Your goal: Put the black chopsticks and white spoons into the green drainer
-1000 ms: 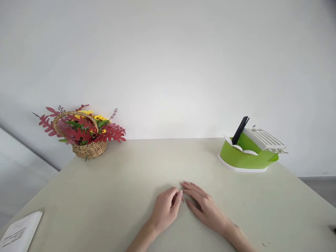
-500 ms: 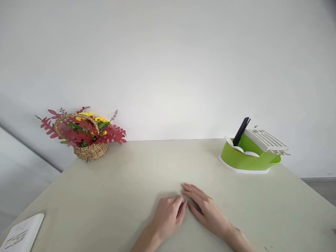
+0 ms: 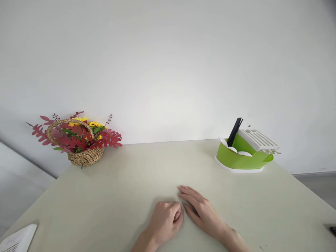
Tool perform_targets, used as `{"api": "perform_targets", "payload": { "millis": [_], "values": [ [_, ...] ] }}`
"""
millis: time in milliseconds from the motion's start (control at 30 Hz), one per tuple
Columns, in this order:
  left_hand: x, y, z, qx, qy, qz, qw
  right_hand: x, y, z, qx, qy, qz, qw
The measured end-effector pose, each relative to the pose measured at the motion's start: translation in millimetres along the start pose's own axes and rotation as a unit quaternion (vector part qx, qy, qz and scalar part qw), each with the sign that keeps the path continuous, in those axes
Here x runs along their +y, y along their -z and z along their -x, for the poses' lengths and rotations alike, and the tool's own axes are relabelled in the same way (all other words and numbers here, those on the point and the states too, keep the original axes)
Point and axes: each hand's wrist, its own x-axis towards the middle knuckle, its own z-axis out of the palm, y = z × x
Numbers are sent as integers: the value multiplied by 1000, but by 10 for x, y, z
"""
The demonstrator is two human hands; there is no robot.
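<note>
While my left hand rests at six o'clock on the pale tabletop, its fingers are curled inward to a loose fist, the thumb lying close against the bent index finger. I get only a small dark gap into that curl, so I cannot tell whether it holds anything.

At five o'clock my right hand lies palm down on the same surface, its fingers stretched out and close together, pointing toward eleven, with the thumb parted from them by a shadowed gap. The right thumb tip is just beside the left fist; whether they touch I cannot tell.

Between three and four o'clock, well apart from both hands, I see a green caddy on a white base. Black sticks lean up out of it, and a white slotted rack covers its right part.

Between eight and nine stands a wicker basket with red leaves and yellow flowers. A white object is cut off by the frame around eight.
</note>
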Motion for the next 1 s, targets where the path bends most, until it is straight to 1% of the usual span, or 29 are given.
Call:
{"api": "perform_targets", "payload": {
  "millis": [233, 333, 467, 733, 1000],
  "values": [
    [0, -10, -5, -5, 15, 21, 1000, 2, 1, -2, -6, -2, 2, 1000],
    [12, 11, -7, -13, 29, 30, 999, 0, 6, -1, -9, -3, -1, 1000],
    [26, 38, -8, -9, 45, 40, 998, -8, 12, -3, -13, -4, -6, 1000],
    [-7, 5, 1, -5, 49, 42, 998, -30, 26, -11, -8, -8, -9, 1000],
    [27, 55, -14, -14, 50, 56, 997, -21, 18, -18, -5, -3, -13, 1000]
  ]
}}
